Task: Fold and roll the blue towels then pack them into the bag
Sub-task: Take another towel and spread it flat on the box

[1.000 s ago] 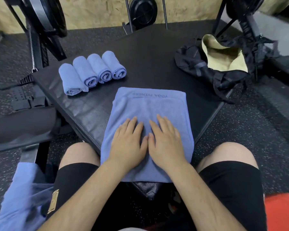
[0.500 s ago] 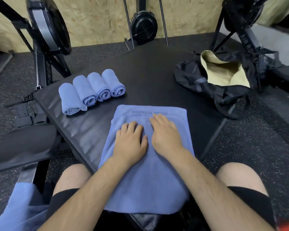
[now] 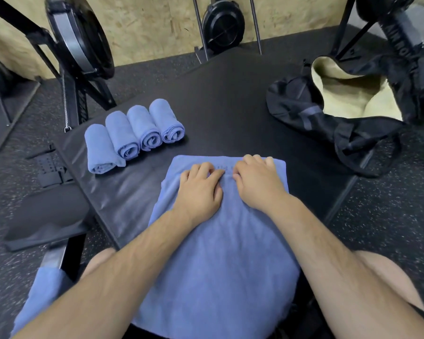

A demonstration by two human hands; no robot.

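A folded blue towel (image 3: pixel 220 253) lies on the black padded bench (image 3: pixel 230 106) and hangs over its near edge onto my lap. My left hand (image 3: pixel 201 189) and my right hand (image 3: pixel 258 182) sit side by side on its far end. Both have bent fingers; the right fingers curl at the far edge, the left fingers dig into the cloth just short of it. Several rolled blue towels (image 3: pixel 135 133) lie in a row at the bench's left. The black bag (image 3: pixel 333 113) lies open at the right, showing its beige lining.
Another blue towel (image 3: pixel 44 292) hangs at the lower left beside my thigh. Black gym machines (image 3: pixel 78 45) stand behind and left of the bench, with a weight plate (image 3: pixel 222 25) against the wooden wall. Speckled rubber floor surrounds the bench.
Both hands have slid forward over the towel from its middle to its far end, and their fingers have gone from flat to bent. The camera has tilted and come closer.
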